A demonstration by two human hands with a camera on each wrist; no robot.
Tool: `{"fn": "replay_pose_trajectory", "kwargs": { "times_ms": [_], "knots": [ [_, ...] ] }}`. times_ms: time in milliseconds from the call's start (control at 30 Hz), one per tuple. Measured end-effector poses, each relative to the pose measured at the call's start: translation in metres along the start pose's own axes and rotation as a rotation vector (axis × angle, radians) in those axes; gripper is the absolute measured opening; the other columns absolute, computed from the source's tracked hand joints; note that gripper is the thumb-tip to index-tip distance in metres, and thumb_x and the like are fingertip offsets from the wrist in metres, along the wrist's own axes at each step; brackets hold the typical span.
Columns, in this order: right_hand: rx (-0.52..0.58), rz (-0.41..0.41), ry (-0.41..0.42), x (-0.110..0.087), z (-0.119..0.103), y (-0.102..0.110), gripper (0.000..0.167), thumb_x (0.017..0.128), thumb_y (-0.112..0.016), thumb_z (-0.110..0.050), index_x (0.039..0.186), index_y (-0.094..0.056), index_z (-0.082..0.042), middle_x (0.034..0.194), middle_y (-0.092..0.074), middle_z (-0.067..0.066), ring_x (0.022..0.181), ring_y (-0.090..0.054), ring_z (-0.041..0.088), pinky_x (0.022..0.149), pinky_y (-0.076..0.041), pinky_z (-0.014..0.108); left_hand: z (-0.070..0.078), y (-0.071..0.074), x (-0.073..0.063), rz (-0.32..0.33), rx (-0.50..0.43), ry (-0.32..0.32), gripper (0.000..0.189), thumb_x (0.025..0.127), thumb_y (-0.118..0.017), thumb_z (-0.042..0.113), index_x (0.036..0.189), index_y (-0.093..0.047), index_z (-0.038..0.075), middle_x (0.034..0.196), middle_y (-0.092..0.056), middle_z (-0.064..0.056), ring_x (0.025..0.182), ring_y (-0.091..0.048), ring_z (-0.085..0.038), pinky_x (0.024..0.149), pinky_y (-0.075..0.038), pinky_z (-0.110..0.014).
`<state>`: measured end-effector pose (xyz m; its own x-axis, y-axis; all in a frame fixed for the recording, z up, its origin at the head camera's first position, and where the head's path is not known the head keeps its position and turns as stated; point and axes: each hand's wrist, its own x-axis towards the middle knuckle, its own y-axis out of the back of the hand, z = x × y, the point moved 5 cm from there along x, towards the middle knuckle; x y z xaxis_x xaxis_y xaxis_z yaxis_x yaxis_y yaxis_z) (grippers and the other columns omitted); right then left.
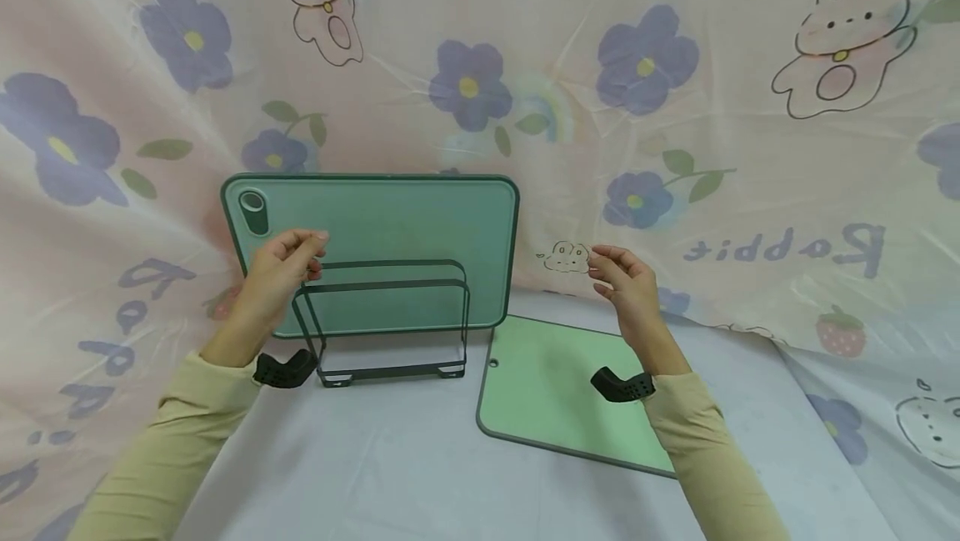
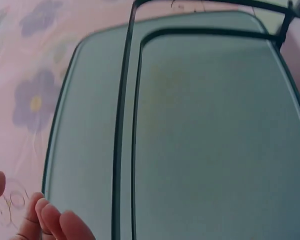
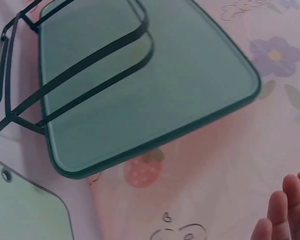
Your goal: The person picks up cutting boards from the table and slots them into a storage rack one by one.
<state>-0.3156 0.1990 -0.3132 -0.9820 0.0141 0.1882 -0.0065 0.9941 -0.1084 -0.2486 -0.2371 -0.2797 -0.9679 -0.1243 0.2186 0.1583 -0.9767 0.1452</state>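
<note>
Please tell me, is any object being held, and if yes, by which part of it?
Nothing is held: the left grip is empty near the teal board, and the right grip is empty too.

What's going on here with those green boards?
Someone's left hand is up in front of the darker board, which stands on edge behind the wire loops of a black rack; I can't tell if they touch. Their right hand is in the air, holding nothing. The lighter board lies flat on the white table.
</note>
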Motion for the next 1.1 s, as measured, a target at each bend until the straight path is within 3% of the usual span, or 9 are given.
{"fn": "replay_pose_trajectory", "kwargs": {
  "times_ms": [300,600,900,1100],
  "knots": [
    [0.049,0.021,0.053,-0.015,-0.021,0.027,0.016,0.097,-0.063,-0.018,0.11,-0.061,-0.008,0.097,-0.061,0.0,0.09,-0.057,0.014,0.077,-0.048,0.023,0.006,-0.042,-0.004,-0.11,0.074,-0.019,0.054,0.101,-0.051,0.04,0.128,-0.049,-0.006,0.113,-0.052,-0.017,0.09,-0.053,-0.018,0.083,-0.049,-0.028],
    [-0.01,0.014,0.071,-0.03,-0.027,0.055,0.014,0.095,-0.066,-0.016,0.108,-0.063,-0.012,0.1,-0.061,-0.001,0.09,-0.058,0.012,0.079,-0.048,0.022,0.009,-0.08,-0.002,-0.18,0.017,-0.007,0.044,0.1,-0.055,0.032,0.126,-0.053,-0.004,0.12,-0.05,-0.021,0.096,-0.052,-0.025,0.089,-0.047,-0.039],
    [-0.007,0.037,0.086,-0.046,-0.026,0.081,0.012,0.094,-0.066,-0.01,0.104,-0.068,-0.016,0.093,-0.066,-0.005,0.086,-0.061,0.009,0.077,-0.049,0.02,0.008,-0.121,-0.001,-0.244,-0.009,-0.032,0.037,0.1,-0.057,0.029,0.123,-0.056,0.0,0.112,-0.055,-0.012,0.098,-0.054,-0.032,0.087,-0.048,-0.037],
    [-0.011,0.05,0.088,-0.057,-0.028,0.1,0.012,0.094,-0.065,-0.009,0.105,-0.067,-0.015,0.093,-0.066,-0.005,0.086,-0.06,0.008,0.076,-0.049,0.019,0.009,-0.149,-0.006,-0.298,-0.051,-0.055,0.034,0.1,-0.058,0.024,0.122,-0.056,0.0,0.115,-0.054,-0.013,0.103,-0.054,-0.036,0.088,-0.048,-0.038]
  ]
}}
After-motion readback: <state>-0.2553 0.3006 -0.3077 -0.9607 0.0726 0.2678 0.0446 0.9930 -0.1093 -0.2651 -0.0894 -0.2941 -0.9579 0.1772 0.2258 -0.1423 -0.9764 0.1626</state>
